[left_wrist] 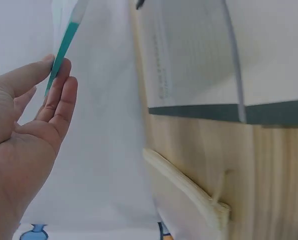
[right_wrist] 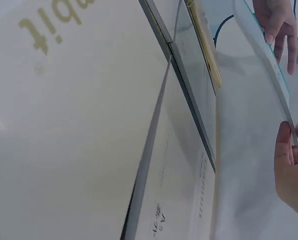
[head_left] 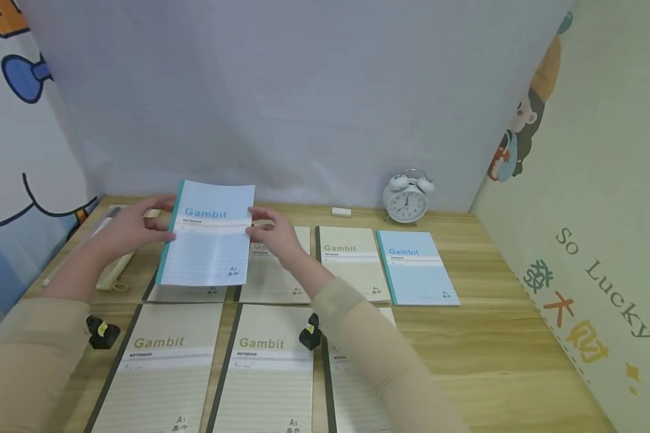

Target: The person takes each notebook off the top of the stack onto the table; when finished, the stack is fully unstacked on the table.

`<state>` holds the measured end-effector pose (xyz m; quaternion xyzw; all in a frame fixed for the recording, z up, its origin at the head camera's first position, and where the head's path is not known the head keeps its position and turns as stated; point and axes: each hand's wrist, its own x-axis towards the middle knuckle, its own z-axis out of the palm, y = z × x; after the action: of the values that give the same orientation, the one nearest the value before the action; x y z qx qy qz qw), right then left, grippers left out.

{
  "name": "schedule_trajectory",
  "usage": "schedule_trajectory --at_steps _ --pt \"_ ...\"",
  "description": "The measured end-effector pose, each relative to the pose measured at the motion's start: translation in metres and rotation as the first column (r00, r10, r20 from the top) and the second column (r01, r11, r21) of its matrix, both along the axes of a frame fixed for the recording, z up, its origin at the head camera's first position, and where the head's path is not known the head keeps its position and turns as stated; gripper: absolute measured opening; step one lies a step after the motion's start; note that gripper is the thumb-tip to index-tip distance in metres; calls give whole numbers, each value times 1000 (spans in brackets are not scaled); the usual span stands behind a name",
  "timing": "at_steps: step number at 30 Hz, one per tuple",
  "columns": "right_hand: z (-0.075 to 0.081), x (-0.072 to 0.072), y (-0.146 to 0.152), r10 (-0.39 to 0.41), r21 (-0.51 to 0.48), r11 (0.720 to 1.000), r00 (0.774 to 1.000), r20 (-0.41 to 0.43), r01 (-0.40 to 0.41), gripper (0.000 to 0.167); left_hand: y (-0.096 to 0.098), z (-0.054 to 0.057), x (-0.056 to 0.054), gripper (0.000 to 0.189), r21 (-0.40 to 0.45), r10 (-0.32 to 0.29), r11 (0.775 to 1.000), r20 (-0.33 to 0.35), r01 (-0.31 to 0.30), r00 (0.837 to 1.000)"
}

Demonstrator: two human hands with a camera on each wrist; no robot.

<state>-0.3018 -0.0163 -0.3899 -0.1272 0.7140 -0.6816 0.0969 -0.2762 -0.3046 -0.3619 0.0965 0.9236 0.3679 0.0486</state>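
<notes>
A light-blue Gambit notebook [head_left: 208,252] with a teal spine is held up, cover facing the head camera, above the back row of notebooks. My left hand [head_left: 132,231] pinches its spine edge between thumb and fingers; the left wrist view shows the teal spine [left_wrist: 64,50] in that grip. On the opposite edge, my right hand [head_left: 278,237] pinches the notebook, also visible in the right wrist view. Beneath it lies a cream notebook [head_left: 186,294], mostly hidden. Another cream notebook [head_left: 273,288] is partly covered by my right hand and forearm.
To the right lie a cream notebook [head_left: 352,270] and a second blue notebook [head_left: 419,270]. Cream notebooks [head_left: 162,385] also form a front row. A white alarm clock [head_left: 406,201], a white eraser-like block [head_left: 341,211] and a zippered pouch [head_left: 114,270] sit further back.
</notes>
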Motion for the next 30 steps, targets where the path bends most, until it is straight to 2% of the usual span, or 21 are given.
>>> schedule_trajectory --at_steps 3,7,12,17,20,25,30 --pt "8 -2 9 0 6 1000 1000 -20 0 46 9 8 1 91 5 -37 999 -4 37 999" --pt "17 -6 26 48 50 998 997 -59 -45 49 18 18 3 90 13 -72 997 -10 72 997" --pt "30 -9 47 110 50 993 990 -91 -105 49 33 30 5 87 -32 -97 995 -61 95 993" --pt "43 -7 71 113 63 992 987 -112 -106 50 54 45 10 86 -44 -147 989 -108 143 983" --pt "50 -4 89 124 89 990 984 -127 -113 52 67 50 12 84 -79 -203 978 -157 193 966" --pt "62 6 125 164 144 979 975 -149 -142 54 95 53 15 81 -119 -306 951 -245 285 920" --pt "76 20 160 200 254 955 965 -168 -154 57 121 54 23 80 -166 -346 936 -301 309 889"
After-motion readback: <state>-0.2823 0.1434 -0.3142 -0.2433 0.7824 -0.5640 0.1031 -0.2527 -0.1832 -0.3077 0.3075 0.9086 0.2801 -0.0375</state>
